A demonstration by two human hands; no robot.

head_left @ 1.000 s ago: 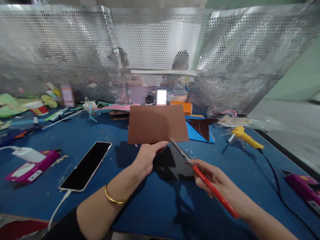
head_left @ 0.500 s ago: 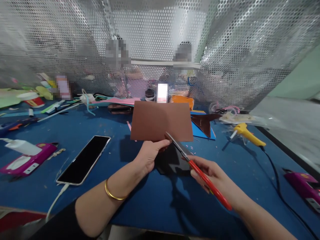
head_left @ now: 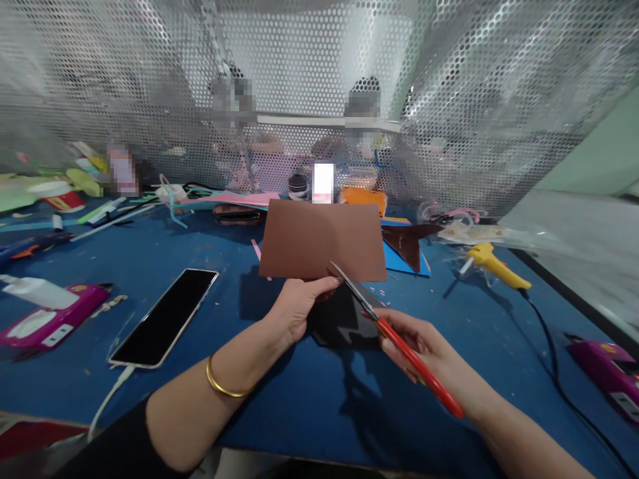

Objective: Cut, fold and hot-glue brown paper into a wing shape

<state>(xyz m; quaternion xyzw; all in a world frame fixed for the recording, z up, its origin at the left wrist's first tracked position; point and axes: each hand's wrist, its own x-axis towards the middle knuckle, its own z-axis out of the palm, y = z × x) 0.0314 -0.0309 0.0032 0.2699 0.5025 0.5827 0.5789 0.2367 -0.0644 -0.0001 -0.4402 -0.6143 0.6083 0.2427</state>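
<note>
Brown card (head_left: 322, 236), long axis crosswise: left fingers (head_left: 327, 285) pinch lower edge; right fingers (head_left: 407, 320), curled round red-handled scissors (head_left: 402, 344), aim forward-left there.

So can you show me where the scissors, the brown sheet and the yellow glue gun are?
Red-handled scissors (head_left: 400, 344): head view, on the red handle.
Brown sheet (head_left: 322, 238): head view, on its middle.
Yellow glue gun (head_left: 495, 265): head view, on its body.
</note>
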